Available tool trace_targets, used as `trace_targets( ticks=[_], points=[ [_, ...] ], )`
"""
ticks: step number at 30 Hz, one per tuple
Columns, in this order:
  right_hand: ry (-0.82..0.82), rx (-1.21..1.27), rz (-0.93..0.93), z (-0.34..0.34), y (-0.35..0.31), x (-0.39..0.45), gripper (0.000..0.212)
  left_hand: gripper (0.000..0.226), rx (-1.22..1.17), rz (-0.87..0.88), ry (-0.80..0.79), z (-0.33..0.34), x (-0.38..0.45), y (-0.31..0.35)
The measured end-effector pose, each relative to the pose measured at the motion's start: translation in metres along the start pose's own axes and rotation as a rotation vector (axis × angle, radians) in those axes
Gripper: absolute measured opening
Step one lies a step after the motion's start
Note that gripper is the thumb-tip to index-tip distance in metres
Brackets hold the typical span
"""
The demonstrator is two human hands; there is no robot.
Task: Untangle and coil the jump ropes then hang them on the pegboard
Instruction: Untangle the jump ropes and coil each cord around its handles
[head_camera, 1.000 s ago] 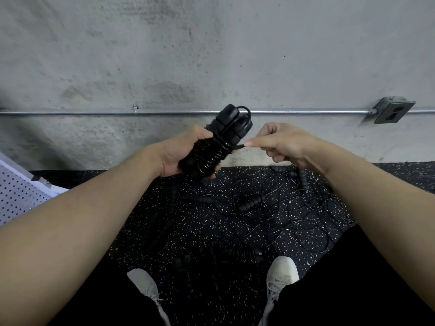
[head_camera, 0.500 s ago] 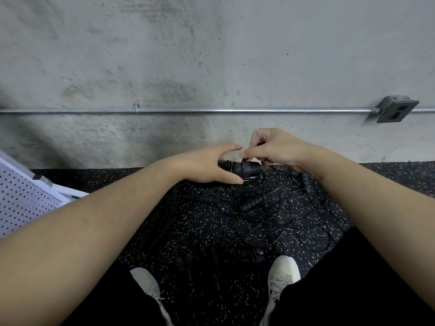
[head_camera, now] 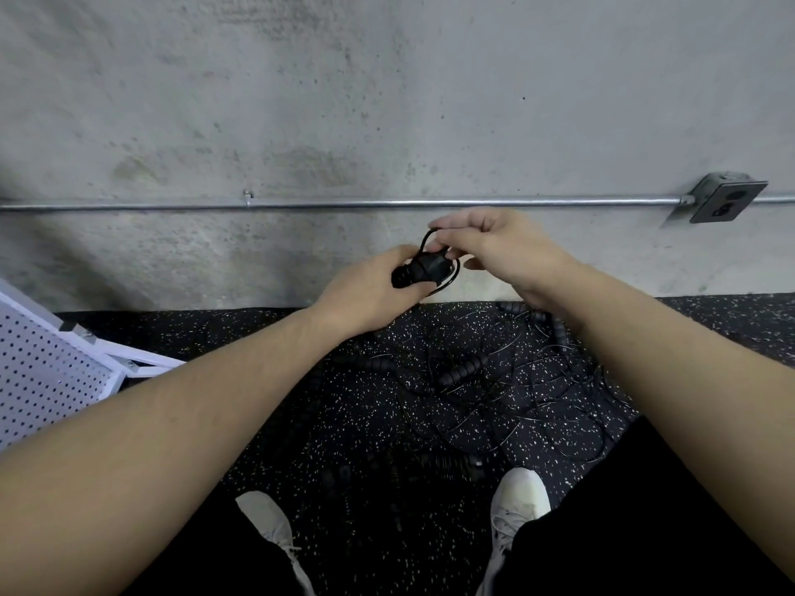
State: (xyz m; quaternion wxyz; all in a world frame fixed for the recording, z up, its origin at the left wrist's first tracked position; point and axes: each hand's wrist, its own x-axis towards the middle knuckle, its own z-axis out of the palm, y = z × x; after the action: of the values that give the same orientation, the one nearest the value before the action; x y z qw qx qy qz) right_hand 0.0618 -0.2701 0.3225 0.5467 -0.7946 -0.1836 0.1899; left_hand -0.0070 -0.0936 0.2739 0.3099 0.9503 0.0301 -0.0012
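My left hand (head_camera: 370,290) grips a coiled black jump rope bundle (head_camera: 423,271) with its ribbed handles, held in front of the concrete wall. My right hand (head_camera: 494,247) pinches a thin black loop of that rope's cord just above the bundle. On the speckled black floor below lies a tangle of more black jump ropes (head_camera: 486,393), thin cords looping around several ribbed handles (head_camera: 462,369). The white pegboard (head_camera: 47,376) leans at the far left edge.
A metal conduit pipe (head_camera: 344,204) runs along the concrete wall to an outlet box (head_camera: 727,202) at the right. My two white shoes (head_camera: 520,496) stand at the near edge of the rope tangle on the rubber floor.
The bundle went down toward the floor and has come back up, now turned more sideways in my left hand. My right hand has shifted above it and lifted a cord loop.
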Motion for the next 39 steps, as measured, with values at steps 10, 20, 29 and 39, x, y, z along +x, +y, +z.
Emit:
trace_targets(
  ticks=[10, 20, 29, 39],
  points=[
    [0.05, -0.043, -0.031, 0.0, 0.0, -0.005, 0.002, 0.05, -0.069, 0.034, 0.038, 0.009, -0.004, 0.011],
    [0.011, -0.033, 0.182, -0.018, 0.01, -0.002, 0.033, 0.062, -0.097, 0.117, 0.089, 0.012, -0.002, 0.0],
    [-0.147, 0.187, 0.365, -0.028, 0.014, 0.003, 0.04, 0.061, -0.168, 0.147, 0.132, 0.016, -0.002, -0.003],
    [-0.105, 0.342, 0.358, -0.028, 0.009, 0.002, 0.01, 0.054, 0.033, 0.16, 0.168, 0.014, -0.002, -0.001]
  ],
)
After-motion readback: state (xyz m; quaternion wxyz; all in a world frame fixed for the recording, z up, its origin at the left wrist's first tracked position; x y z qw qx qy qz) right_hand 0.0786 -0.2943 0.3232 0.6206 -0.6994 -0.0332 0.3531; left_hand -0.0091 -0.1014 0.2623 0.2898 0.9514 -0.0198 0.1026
